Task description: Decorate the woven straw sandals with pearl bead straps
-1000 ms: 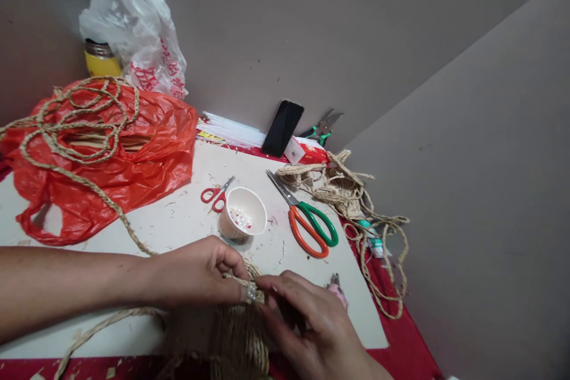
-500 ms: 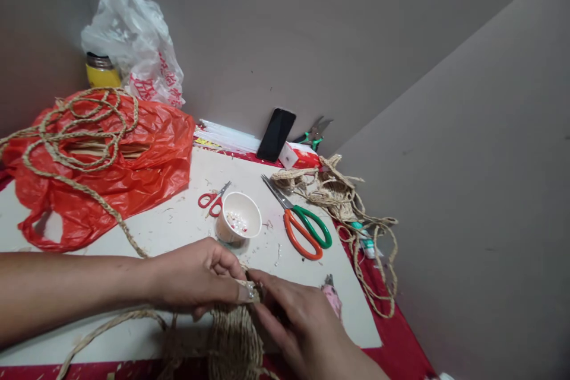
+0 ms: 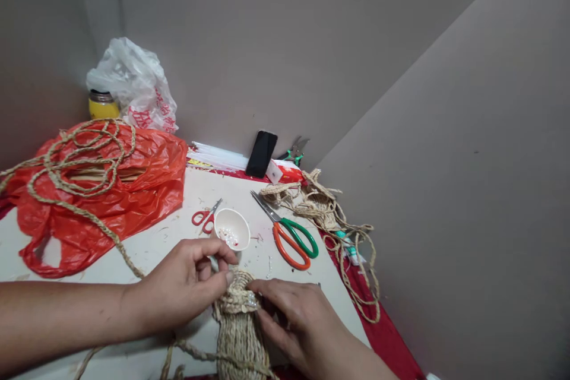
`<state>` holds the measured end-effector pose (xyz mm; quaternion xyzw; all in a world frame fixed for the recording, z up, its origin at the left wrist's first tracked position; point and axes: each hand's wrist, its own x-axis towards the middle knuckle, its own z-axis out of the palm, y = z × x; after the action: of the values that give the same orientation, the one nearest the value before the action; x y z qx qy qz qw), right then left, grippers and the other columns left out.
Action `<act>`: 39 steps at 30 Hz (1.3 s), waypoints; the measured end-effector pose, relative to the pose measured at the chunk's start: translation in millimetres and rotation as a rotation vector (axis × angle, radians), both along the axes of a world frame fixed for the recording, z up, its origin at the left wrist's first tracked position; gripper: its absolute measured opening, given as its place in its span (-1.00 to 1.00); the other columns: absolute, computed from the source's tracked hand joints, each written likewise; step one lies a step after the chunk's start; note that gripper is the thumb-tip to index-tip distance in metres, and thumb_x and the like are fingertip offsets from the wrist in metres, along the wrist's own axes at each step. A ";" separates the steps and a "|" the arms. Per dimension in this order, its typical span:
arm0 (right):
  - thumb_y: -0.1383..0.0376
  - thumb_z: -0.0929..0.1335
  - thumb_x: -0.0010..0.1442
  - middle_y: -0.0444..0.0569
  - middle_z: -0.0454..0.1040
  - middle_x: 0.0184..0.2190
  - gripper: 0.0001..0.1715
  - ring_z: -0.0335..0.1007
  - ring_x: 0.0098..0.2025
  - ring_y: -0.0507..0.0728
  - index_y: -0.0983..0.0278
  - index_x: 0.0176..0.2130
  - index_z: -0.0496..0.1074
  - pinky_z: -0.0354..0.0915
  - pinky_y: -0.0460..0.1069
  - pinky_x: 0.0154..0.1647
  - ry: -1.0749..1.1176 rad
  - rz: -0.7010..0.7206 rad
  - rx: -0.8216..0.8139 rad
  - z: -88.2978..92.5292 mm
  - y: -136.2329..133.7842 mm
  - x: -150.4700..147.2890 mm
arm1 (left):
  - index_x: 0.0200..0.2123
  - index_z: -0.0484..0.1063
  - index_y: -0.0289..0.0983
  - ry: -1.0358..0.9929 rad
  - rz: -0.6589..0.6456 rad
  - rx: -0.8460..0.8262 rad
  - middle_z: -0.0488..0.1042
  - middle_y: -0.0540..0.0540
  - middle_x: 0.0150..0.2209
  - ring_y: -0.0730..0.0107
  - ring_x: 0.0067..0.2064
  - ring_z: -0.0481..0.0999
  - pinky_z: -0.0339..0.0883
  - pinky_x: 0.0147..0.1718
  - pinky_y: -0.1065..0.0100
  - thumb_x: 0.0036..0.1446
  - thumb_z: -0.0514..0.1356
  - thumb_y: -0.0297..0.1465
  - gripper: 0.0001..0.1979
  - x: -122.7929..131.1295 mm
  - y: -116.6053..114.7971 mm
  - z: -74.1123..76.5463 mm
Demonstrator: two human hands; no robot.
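A narrow woven straw piece (image 3: 243, 332), ribbed lengthwise with a rounded top and a raised band across it, lies below the paper cup. Clear beads (image 3: 252, 300) sit at the right end of that band. My right hand (image 3: 298, 320) grips the piece's right edge by the beads, between thumb and forefinger. My left hand (image 3: 189, 285) is at its upper left, thumb and forefinger drawn close together; what they pinch, if anything, is too small to make out. A braided straw cord (image 3: 200, 353) crosses the lower part of the piece.
A paper cup (image 3: 238, 224) of beads stands ahead, between small red scissors (image 3: 202, 218) and large orange-and-green scissors (image 3: 296, 243). Coiled braid lies on a red plastic bag (image 3: 155, 190) at left. More straw pieces (image 3: 320, 208), a phone (image 3: 262, 154) and pliers (image 3: 296, 151) are farther back.
My left hand has moved off the band, up and left, uncovering the piece's rounded top and beads. My right hand stays at its right edge. The whole view has tilted upward.
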<state>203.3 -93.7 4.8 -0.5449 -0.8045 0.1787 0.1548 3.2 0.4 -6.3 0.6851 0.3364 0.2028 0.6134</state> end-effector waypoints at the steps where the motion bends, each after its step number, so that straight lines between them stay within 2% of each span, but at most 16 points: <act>1: 0.42 0.25 0.21 -0.10 0.54 -0.40 -0.76 0.45 -0.42 0.03 0.21 -0.14 0.41 0.27 -0.12 -0.37 -0.002 0.001 -0.010 -0.8 0.3 0.2 | -0.29 0.43 -0.33 0.021 -0.030 -0.007 0.09 0.18 -0.64 0.59 -0.60 0.03 -0.13 -0.63 0.50 0.04 0.15 -0.39 -0.83 0.3 -0.6 0.1; 5: 0.46 0.26 0.17 -0.16 0.51 -0.42 -0.68 0.40 -0.44 0.01 0.16 -0.11 0.40 0.22 -0.13 -0.38 -0.014 -0.009 -0.057 -4.9 2.7 0.6 | -0.27 0.42 -0.32 0.098 -0.197 -0.109 0.09 0.23 -0.68 0.62 -0.65 -0.03 -0.14 -0.65 0.50 -0.08 0.17 -0.51 -0.78 3.0 -3.5 0.9; 7: 0.45 0.26 0.18 -0.16 0.49 -0.43 -0.70 0.39 -0.44 0.01 0.17 -0.12 0.41 0.20 -0.13 -0.40 -0.028 0.000 -0.066 -6.8 4.4 0.3 | -0.25 0.40 -0.31 0.079 -0.230 -0.159 0.11 0.25 -0.67 0.64 -0.65 -0.01 -0.09 -0.64 0.52 -0.15 0.17 -0.57 -0.71 4.4 -4.3 -0.3; 10: 0.42 0.25 0.22 -0.11 0.49 -0.41 -0.75 0.40 -0.41 0.03 0.20 -0.12 0.41 0.20 -0.11 -0.37 -0.040 0.039 -0.061 -9.1 7.0 -1.8 | -0.30 0.37 -0.30 0.026 -0.238 -0.203 0.27 0.19 -0.54 0.63 -0.58 0.16 0.03 -0.59 0.53 -0.20 0.18 -0.59 -0.71 5.0 -4.0 -5.4; 13: 0.39 0.24 0.25 -0.08 0.51 -0.40 -0.75 0.41 -0.38 0.06 0.22 -0.10 0.41 0.23 -0.09 -0.35 -0.034 0.056 -0.049 -10.1 8.0 -4.3 | -0.28 0.35 -0.29 -0.006 -0.245 -0.254 0.35 0.12 -0.42 0.60 -0.51 0.28 0.10 -0.58 0.54 -0.19 0.18 -0.57 -0.69 3.9 -3.1 -14.3; 16: 0.39 0.28 0.23 -0.06 0.56 -0.32 -0.69 0.47 -0.32 0.07 0.22 -0.02 0.39 0.28 -0.08 -0.30 0.010 0.029 -0.023 -9.4 4.5 -1.1 | -0.24 0.31 -0.28 -0.023 -0.230 -0.310 0.34 0.13 -0.44 0.59 -0.52 0.31 0.12 -0.60 0.55 -0.20 0.19 -0.55 -0.65 2.5 -2.3 -23.6; 19: 0.35 0.34 0.20 -0.07 0.57 -0.30 -0.60 0.48 -0.34 0.06 0.22 0.05 0.36 0.33 -0.08 -0.28 0.096 -0.079 0.065 -7.3 -4.0 12.3 | -0.28 0.27 -0.26 0.032 -0.208 -0.371 0.30 0.17 -0.47 0.65 -0.66 0.24 0.15 -0.71 0.53 -0.22 0.19 -0.51 -0.67 1.9 -0.4 -28.6; 23: 0.28 0.30 0.23 -0.10 0.52 -0.47 -0.77 0.43 -0.47 0.04 0.27 -0.13 0.45 0.34 -0.10 -0.42 0.189 -0.336 0.149 -4.6 -15.7 34.8 | -0.35 0.27 -0.26 0.128 -0.234 -0.409 0.35 0.17 -0.48 0.67 -0.77 0.24 0.13 -0.82 0.54 -0.23 0.20 -0.47 -0.72 2.4 3.0 -26.2; 26: 0.21 0.28 0.24 -0.14 0.43 -0.56 -0.78 0.35 -0.54 0.04 0.27 -0.35 0.43 0.29 -0.10 -0.52 0.196 -0.484 0.065 -6.1 -19.5 44.0 | -0.38 0.26 -0.26 0.151 -0.238 -0.452 0.37 0.17 -0.56 0.63 -0.78 0.29 0.07 -0.84 0.59 -0.22 0.21 -0.45 -0.75 3.7 4.3 -22.2; 28: 0.17 0.25 0.25 -0.18 0.35 -0.60 -0.72 0.29 -0.59 0.03 0.25 -0.42 0.37 0.25 -0.11 -0.57 0.197 -0.541 -0.001 -9.9 -18.2 46.8 | -0.40 0.26 -0.25 0.162 -0.239 -0.499 0.35 0.18 -0.66 0.58 -0.78 0.31 0.08 -0.83 0.60 -0.22 0.22 -0.44 -0.76 5.0 4.4 -21.1; 30: 0.17 0.23 0.25 -0.18 0.33 -0.60 -0.72 0.29 -0.58 0.03 0.25 -0.43 0.33 0.24 -0.10 -0.55 0.151 -0.570 -0.018 -14.7 -13.3 48.9 | -0.41 0.26 -0.25 0.160 -0.241 -0.541 0.31 0.19 -0.73 0.54 -0.77 0.32 0.09 -0.83 0.60 -0.22 0.23 -0.42 -0.77 6.2 4.2 -21.4; 34: 0.21 0.21 0.24 -0.09 0.44 -0.53 -0.74 0.36 -0.48 0.08 0.26 -0.40 0.36 0.25 -0.06 -0.43 0.029 -0.575 -0.016 -21.7 4.1 51.3 | -0.42 0.26 -0.25 0.124 -0.246 -0.581 0.31 0.18 -0.74 0.54 -0.77 0.32 0.07 -0.83 0.61 -0.23 0.23 -0.43 -0.78 7.2 4.9 -23.3; 39: 0.20 0.30 0.16 -0.09 0.43 -0.61 -0.73 0.29 -0.55 0.08 0.26 -0.51 0.40 0.13 -0.06 -0.50 -0.080 -0.544 -0.105 -27.3 25.7 43.3 | -0.39 0.28 -0.26 0.146 -0.253 -0.576 0.34 0.18 -0.70 0.57 -0.77 0.31 0.09 -0.82 0.60 -0.20 0.22 -0.44 -0.77 7.1 6.2 -23.8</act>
<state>246.6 -68.0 -22.5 -0.7547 -0.6239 0.1502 0.1366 10.3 6.6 -30.2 0.5325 0.3349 -0.0283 0.7768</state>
